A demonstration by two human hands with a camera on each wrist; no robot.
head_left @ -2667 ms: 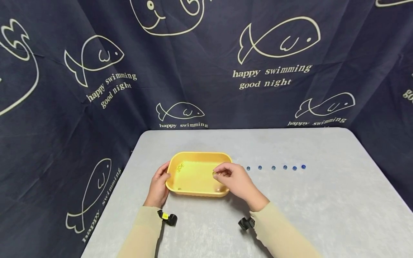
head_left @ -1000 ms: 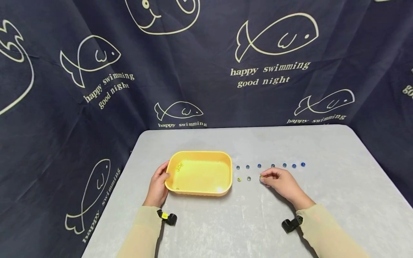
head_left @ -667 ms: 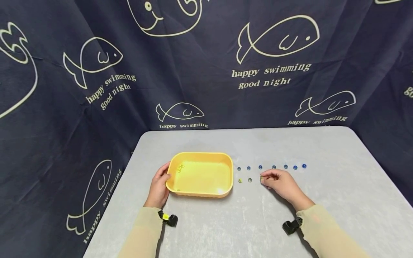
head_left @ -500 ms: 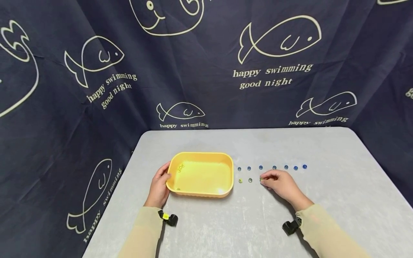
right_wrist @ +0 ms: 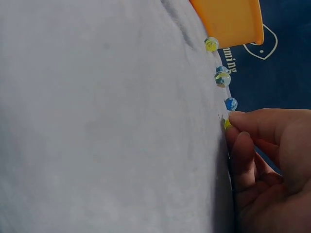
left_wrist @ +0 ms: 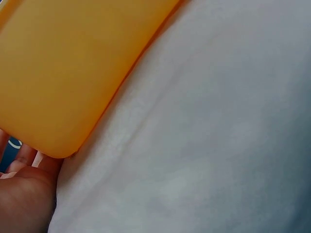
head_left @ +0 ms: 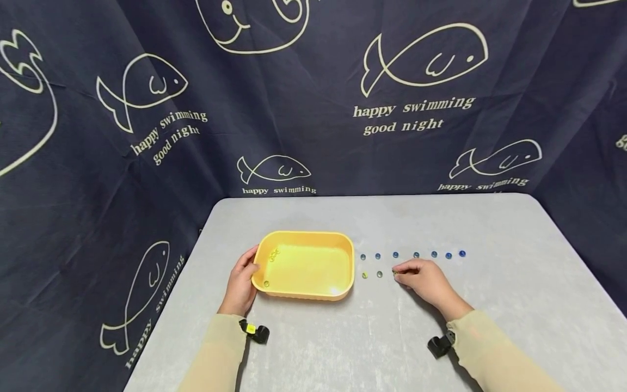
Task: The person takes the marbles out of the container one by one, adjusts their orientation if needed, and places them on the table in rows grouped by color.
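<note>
My left hand [head_left: 240,286] grips the left end of a yellow plastic basin [head_left: 303,275], thumb over the rim. Inside, several yellowish marbles [head_left: 274,254] cluster at the left, and another marble [head_left: 266,283] sits in the front left corner. To the right of the basin, my right hand [head_left: 428,286] pinches a yellow marble [right_wrist: 227,124] between thumb and fingertips, low over the table. That marble is mostly covered by the fingers. In line with it, a yellow-green marble [head_left: 364,275] and a greyish clear marble [head_left: 379,274] lie on the table.
Behind the right hand, several blue marbles [head_left: 395,255] form a spaced row running right from the basin. The grey table [head_left: 318,348] ends at a dark curtain [head_left: 333,147] with fish drawings. A small black camera [head_left: 439,346] hangs under the right wrist.
From inside the basin, my right hand has moved right to the front row's end, then shifted very slightly left with the marble. The corner marble has rolled a little. The left hand keeps its grip.
</note>
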